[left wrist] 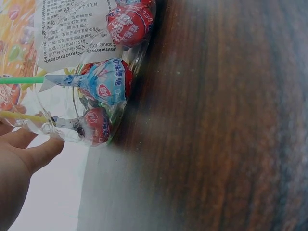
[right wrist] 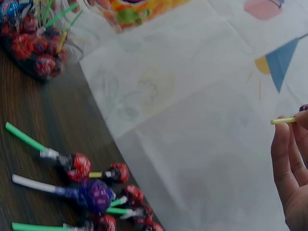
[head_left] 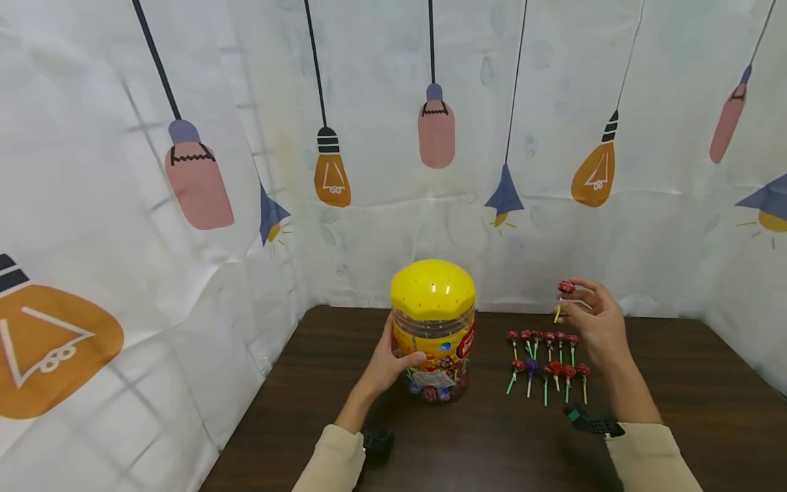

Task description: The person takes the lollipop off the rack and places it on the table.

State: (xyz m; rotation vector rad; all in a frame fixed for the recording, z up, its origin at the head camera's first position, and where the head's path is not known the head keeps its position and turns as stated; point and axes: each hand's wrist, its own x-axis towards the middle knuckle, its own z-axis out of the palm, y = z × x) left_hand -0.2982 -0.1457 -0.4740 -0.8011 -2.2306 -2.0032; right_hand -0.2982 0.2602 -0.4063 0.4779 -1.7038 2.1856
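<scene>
A clear plastic jar (head_left: 439, 372) with a yellow lid (head_left: 433, 290) stands on the dark table, several wrapped lollipops showing through its lower wall. My left hand (head_left: 390, 359) grips the jar's left side, thumb across its front. In the left wrist view, fingers (left wrist: 43, 154) lie against the clear wall beside a blue-wrapped lollipop (left wrist: 108, 82). My right hand (head_left: 596, 321) pinches a red-wrapped lollipop (head_left: 566, 287), raised above the table with its yellow stick pointing down. Below that hand, lollipops lie in two rows, mostly red, with one purple lollipop (head_left: 531, 367) in the nearer row.
The dark wooden table (head_left: 479, 451) reaches back to a white cloth backdrop (head_left: 381, 239) printed with hanging lamps, which also closes in both sides. To the right of the jar, the rows of lollipops lie close together, sticks towards me.
</scene>
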